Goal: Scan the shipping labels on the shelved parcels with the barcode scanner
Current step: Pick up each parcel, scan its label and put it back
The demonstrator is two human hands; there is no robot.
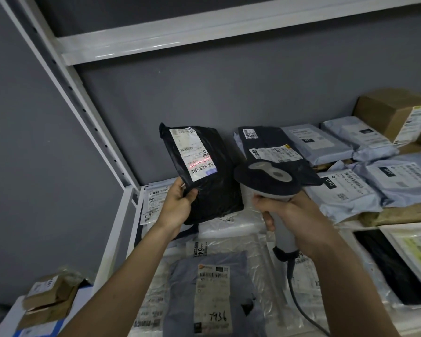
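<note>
Head view: left hand [178, 203] grips lower edge of black plastic mailer parcel [206, 176], held upright above white metal shelf [122, 210] near its left edge. Red scan line crosses its white shipping label [192, 154]. Right hand [292, 215] clamps grey-and-black corded barcode scanner [267, 183]. Grey poly mailers [350, 190] piled along shelf's right side.

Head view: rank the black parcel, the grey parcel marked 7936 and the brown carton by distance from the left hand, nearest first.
1. Black parcel: gripped in the left hand itself, raised over the shelf.
2. Grey parcel marked 7936: lying flat below, toward the person.
3. Brown carton: far right, back of the shelf.
</note>
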